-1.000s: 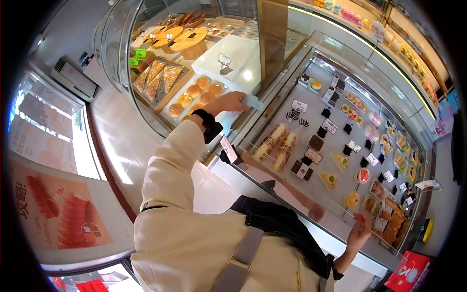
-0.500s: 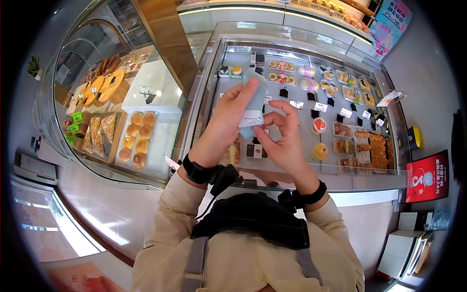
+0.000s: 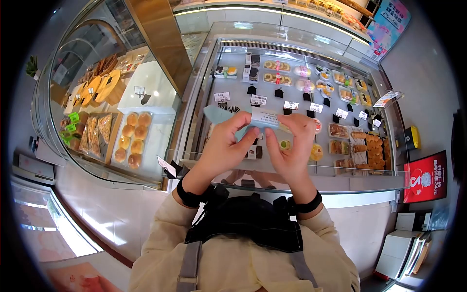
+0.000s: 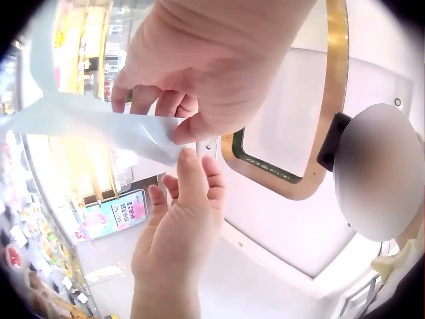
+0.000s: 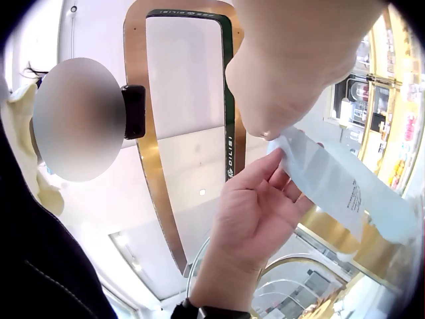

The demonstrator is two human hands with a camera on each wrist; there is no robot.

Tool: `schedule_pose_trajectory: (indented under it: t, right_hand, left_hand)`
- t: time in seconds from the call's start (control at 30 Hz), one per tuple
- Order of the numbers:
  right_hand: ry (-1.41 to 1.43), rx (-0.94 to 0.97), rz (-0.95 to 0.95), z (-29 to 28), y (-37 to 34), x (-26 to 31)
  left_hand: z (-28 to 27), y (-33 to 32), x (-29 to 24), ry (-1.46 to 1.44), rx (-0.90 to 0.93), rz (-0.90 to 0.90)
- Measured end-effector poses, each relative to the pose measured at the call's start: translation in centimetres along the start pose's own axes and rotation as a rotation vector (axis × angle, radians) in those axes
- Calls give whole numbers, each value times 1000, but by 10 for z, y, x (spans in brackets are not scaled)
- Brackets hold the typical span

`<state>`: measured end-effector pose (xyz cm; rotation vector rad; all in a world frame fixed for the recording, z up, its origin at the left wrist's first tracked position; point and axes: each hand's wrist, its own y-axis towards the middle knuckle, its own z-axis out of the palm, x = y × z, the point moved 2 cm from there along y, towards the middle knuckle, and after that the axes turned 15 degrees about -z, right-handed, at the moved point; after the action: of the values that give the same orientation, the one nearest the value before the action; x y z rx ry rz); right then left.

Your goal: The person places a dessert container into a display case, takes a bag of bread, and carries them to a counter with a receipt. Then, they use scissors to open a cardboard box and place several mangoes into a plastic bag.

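Observation:
In the head view, a pale blue, thin flat piece [image 3: 221, 115] with a white printed label [image 3: 264, 118] lies crosswise between both hands, above the glass display case. My left hand [image 3: 227, 148] grips it near the middle, thumb below and fingers behind. Its right end is pinched by the thumb and forefinger of my right hand [image 3: 292, 146]. The left wrist view shows the piece [image 4: 133, 133] running out to the left from the fingers, with the right fingertips close at its end. Small print shows on the piece [image 5: 325, 176] in the right wrist view.
Below the hands, the glass case [image 3: 311, 184] holds boxed cakes, price cards [image 3: 291, 105] and bread rolls [image 3: 379, 153]. At left, a curved glass cabinet contains round buns [image 3: 128, 130] and a white block [image 3: 151, 92]. A price card [image 3: 167, 166] stands at the case's left corner.
The left hand came back from the glass at left with the blue piece. It then turned from upright to crosswise and lower, and the right hand took its end.

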<state>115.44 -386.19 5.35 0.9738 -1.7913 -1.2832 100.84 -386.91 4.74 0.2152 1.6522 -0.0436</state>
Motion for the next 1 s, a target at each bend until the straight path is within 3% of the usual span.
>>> schedule_pose_trajectory:
  t: [0.13, 0.23, 0.43, 0.6, 0.63, 0.67, 0.7, 0.77, 0.8, 0.87, 0.9, 0.97, 1.0]
  right_hand:
    - [14, 126, -37, 0, -2, -4]
    - [120, 167, 55, 6, -16, -7]
    - [217, 243, 119, 9, -39, -21]
    - [329, 309, 361, 11, -59, -49]
    - [326, 302, 376, 11, -64, -56]
    - [372, 253, 596, 11, -73, -65]
    - [417, 198, 815, 10, -82, -74]
    - [408, 146, 887, 5, -95, -93]
    - [398, 105, 946, 1, -103, -103]
    - [392, 83, 956, -5, -120, -122]
    - [380, 62, 951, -5, -125, -129]
    - [354, 49, 953, -9, -120, -134]
    - [325, 42, 945, -12, -118, -137]
  left_hand:
    - [-1, -3, 7, 240, -131, 101]
    - [-2, -11, 2, 516, -113, 39]
    - [0, -3, 25, 609, -100, 18]
    - [6, 11, 35, 678, -35, -45]
    - [2, 14, 41, 629, -96, -161]
    - [-4, 17, 49, 581, -157, -281]
    - [-13, 22, 60, 591, -143, -291]
    - [-46, 42, 102, 541, -242, -676]
    - [-60, 58, 122, 553, -235, -684]
    - [-75, 85, 168, 1232, 412, -641]
    - [-77, 94, 186, 1236, 420, -649]
    - [-76, 108, 227, 1234, 490, -1113]
    - [-76, 114, 248, 1242, 501, -1112]
